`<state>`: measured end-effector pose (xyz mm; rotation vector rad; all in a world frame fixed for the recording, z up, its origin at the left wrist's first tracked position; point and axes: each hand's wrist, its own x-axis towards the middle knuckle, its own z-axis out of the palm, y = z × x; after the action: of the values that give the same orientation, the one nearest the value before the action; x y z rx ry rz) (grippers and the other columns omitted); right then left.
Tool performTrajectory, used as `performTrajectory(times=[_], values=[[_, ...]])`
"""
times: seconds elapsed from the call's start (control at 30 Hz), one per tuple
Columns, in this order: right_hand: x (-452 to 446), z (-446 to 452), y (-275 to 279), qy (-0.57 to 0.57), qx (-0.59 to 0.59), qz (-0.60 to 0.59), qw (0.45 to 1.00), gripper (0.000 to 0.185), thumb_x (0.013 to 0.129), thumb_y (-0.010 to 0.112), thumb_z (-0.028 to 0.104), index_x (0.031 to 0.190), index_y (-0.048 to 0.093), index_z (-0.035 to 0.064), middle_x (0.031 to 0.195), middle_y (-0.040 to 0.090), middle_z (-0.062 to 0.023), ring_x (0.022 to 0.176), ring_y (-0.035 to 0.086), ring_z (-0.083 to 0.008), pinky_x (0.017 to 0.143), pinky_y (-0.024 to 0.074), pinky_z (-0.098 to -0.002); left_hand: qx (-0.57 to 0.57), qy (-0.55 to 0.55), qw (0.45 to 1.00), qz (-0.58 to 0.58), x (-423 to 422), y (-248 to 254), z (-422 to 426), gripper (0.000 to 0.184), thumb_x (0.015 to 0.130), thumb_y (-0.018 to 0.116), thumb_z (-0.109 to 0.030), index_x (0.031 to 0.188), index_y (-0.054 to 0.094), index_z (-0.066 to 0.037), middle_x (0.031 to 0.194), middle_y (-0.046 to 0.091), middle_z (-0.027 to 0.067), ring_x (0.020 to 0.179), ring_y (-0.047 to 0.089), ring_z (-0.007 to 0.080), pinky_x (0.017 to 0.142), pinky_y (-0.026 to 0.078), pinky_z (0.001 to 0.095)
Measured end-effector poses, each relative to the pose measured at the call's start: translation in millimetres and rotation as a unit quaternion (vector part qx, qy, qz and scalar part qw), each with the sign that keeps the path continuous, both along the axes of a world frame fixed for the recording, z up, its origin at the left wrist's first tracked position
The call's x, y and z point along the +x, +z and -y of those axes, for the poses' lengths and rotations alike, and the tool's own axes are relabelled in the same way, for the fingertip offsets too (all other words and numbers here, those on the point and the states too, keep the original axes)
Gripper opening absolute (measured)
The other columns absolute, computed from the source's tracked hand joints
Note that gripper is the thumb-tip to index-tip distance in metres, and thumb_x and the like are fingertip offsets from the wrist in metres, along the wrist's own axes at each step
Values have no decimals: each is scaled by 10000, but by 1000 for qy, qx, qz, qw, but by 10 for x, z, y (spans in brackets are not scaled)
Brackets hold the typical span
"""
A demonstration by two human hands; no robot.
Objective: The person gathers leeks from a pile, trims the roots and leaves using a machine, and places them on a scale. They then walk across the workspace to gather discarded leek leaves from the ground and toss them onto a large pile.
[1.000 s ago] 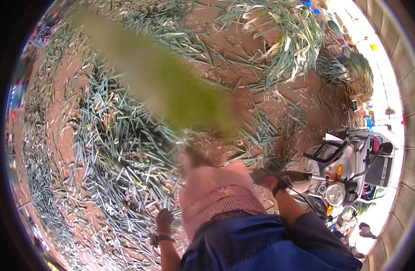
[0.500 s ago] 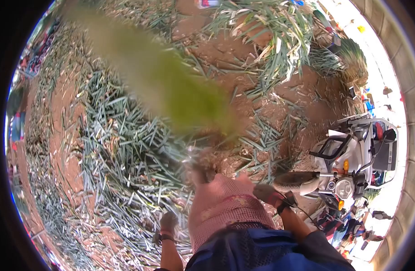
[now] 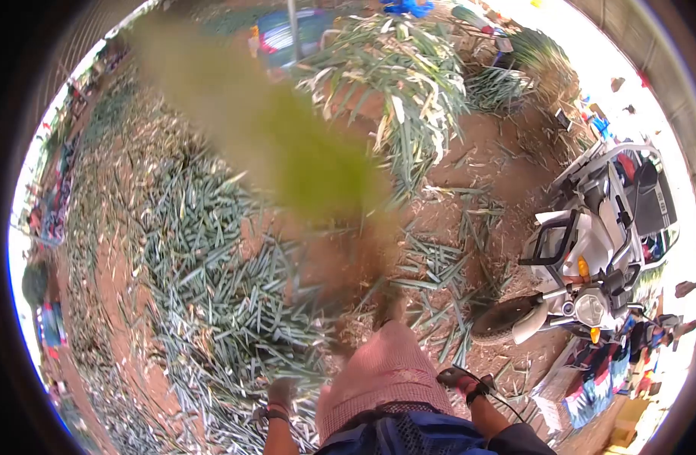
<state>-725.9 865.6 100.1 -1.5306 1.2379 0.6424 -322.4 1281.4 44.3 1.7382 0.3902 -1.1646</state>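
My left hand (image 3: 280,392), in a dark glove with a band at the wrist, hangs at the lower middle over cut green leaves (image 3: 242,303). Its fingers are blurred. My right hand (image 3: 458,379), in a dark and pink glove with a black wristband, hangs to the right of the pink checked apron (image 3: 386,371). A thin black cord (image 3: 507,403) runs by the right wrist; whether the hand holds it is unclear. A blurred green smear covers part of the upper middle of the view.
A white motorcycle (image 3: 590,250) stands at the right, its front wheel (image 3: 506,318) near my right hand. A heap of long green leaves (image 3: 409,91) lies at the top, with a bundle (image 3: 541,57) beyond. Brown soil (image 3: 492,159) shows between.
The view has swung and moved forward: the leaf heap and motorcycle sit differently, and a metal pole and goods on the lower right show more. Both hands still hang beside the apron, lower in view.
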Motion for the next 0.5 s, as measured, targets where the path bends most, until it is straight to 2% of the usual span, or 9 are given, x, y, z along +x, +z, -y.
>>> performTrajectory(times=[0.03, 0.1, 0.13, 0.17, 0.3, 0.37, 0.47, 0.5], values=[[107, 138, 46, -7, 1, -21, 1000, 359, 849, 700, 341, 1038, 720, 37, 874, 714, -45, 764, 659, -151, 741, 529, -328, 6, 2, 1000, -12, 106, 15, 212, 241, 902, 609, -196, 1106, 599, -67, 911, 644, 78, 776, 659, 250, 653, 565, 405], [108, 377, -329, -113, 19, 16, 993, 362, 861, 689, 330, 1041, 711, 17, 865, 710, -59, 760, 664, -160, 739, 534, -332, 27, 8, 999, -39, 125, 136, 618, 170, 907, 601, -197, 1021, 608, -70, 855, 625, 62, 734, 634, 231, 655, 556, 396], [155, 484, -335, -167, 28, 31, 985, 364, 867, 683, 325, 1042, 706, 6, 860, 707, -66, 757, 666, -164, 738, 537, -333, 39, 10, 998, -55, 100, 214, 824, 144, 909, 597, -197, 979, 613, -72, 828, 616, 55, 712, 621, 221, 656, 551, 391], [171, 639, -333, -216, 70, 98, 969, 354, 886, 665, 308, 1041, 699, -8, 851, 699, -87, 736, 666, -176, 722, 543, -338, 50, 8, 996, -72, 117, 273, 1034, 129, 912, 593, -197, 936, 618, -73, 800, 606, 47, 691, 608, 212, 657, 547, 387], [356, 1194, -99, -275, 86, 153, 945, 355, 902, 649, 305, 1039, 691, -20, 850, 696, -82, 724, 662, -170, 705, 544, -334, 40, -134, 990, 2, 295, 154, 1783, 127, 918, 575, -191, 946, 601, -70, 815, 599, 59, 713, 635, 223, 649, 551, 390], [352, 1497, -247, -280, 95, 156, 942, 361, 904, 651, 307, 1037, 690, -26, 853, 697, -79, 727, 659, -163, 708, 543, -331, 20, -296, 946, 132, 488, -323, 1965, 134, 923, 562, -182, 973, 599, -64, 836, 603, 67, 739, 646, 230, 664, 552, 392], [186, 1796, -380, -294, 35, 133, 946, 373, 881, 644, 333, 1028, 680, -7, 857, 703, -73, 745, 645, -183, 716, 514, -322, -26, -375, 909, 181, 674, -251, 2551, 105, 926, 545, -161, 965, 594, -76, 809, 579, 36, 686, 588, 189, 628, 510, 354], [130, 1908, -361, -298, 48, 120, 946, 372, 874, 651, 319, 1041, 677, -12, 913, 707, -82, 774, 648, -183, 737, 519, -344, -43, -392, 898, 195, 708, -207, 2723, 97, 927, 540, -153, 962, 593, -80, 800, 571, 26, 669, 569, 175, 615, 496, 342]])
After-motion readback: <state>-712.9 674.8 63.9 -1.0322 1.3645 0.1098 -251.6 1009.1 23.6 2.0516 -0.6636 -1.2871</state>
